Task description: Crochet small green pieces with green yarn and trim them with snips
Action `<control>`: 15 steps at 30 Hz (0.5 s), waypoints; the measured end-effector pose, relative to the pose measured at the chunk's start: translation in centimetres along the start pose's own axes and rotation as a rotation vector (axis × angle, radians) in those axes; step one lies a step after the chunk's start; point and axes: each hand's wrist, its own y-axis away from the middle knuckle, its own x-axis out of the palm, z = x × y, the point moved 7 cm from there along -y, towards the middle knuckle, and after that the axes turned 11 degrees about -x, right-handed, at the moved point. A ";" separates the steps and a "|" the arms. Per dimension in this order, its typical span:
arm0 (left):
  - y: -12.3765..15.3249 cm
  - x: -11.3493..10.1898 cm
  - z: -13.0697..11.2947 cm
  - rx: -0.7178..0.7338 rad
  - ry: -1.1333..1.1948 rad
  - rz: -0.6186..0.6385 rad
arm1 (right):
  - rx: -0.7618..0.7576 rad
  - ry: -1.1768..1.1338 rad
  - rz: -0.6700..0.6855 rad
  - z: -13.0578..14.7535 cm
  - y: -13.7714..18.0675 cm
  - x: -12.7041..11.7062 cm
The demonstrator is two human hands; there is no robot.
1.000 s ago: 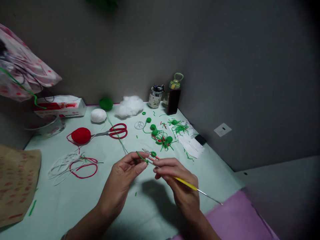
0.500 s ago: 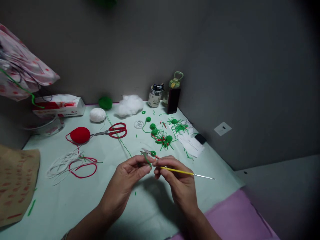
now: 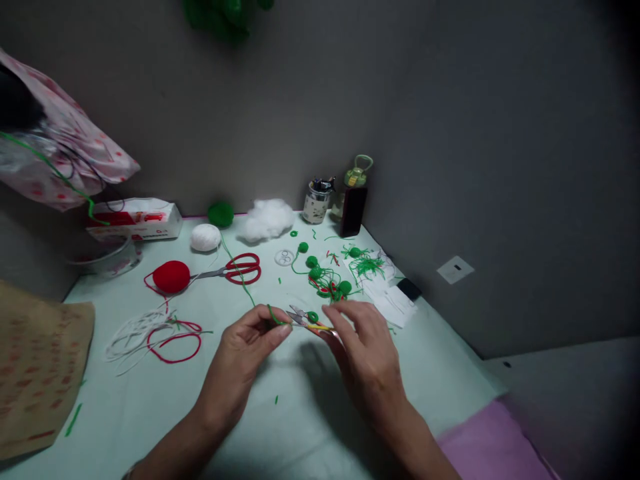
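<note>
My left hand (image 3: 243,357) pinches a green yarn (image 3: 273,315) between thumb and index finger, with the thin metal end of a crochet hook at the fingertips. My right hand (image 3: 373,360) holds the hook's yellow handle (image 3: 321,327) low between its fingers, its index finger raised above it. The hook's far end is hidden by the right hand. Just behind the hands lie small pointed snips (image 3: 299,316) and a green crocheted ring (image 3: 313,317). A green strand runs from the left hand back toward the green yarn ball (image 3: 221,214).
Red-handled scissors (image 3: 243,269), a red yarn ball (image 3: 171,277) and a white yarn ball (image 3: 205,237) lie left of centre. Behind are white stuffing (image 3: 267,220), a pen jar (image 3: 316,203) and a phone (image 3: 353,212). Green crocheted pieces (image 3: 315,273) lie right; a paper bag (image 3: 45,373) stands left.
My right hand's index finger has lifted off and its grip on the crochet hook has shifted. The hook's right end no longer shows. The view has shifted slightly, moving the scene right and down.
</note>
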 end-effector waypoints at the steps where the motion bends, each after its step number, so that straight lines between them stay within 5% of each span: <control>1: 0.0 0.2 0.1 -0.011 -0.005 0.018 | -0.008 -0.017 0.067 -0.4 0.1 0.6; 8: -0.2 -0.4 -0.6 -0.082 0.095 0.008 | 0.094 -0.233 0.208 -1.9 2.3 1.4; 15: 0.1 -0.4 -1.3 -0.042 0.089 0.022 | 0.452 -0.508 -0.014 -4.0 1.5 -1.5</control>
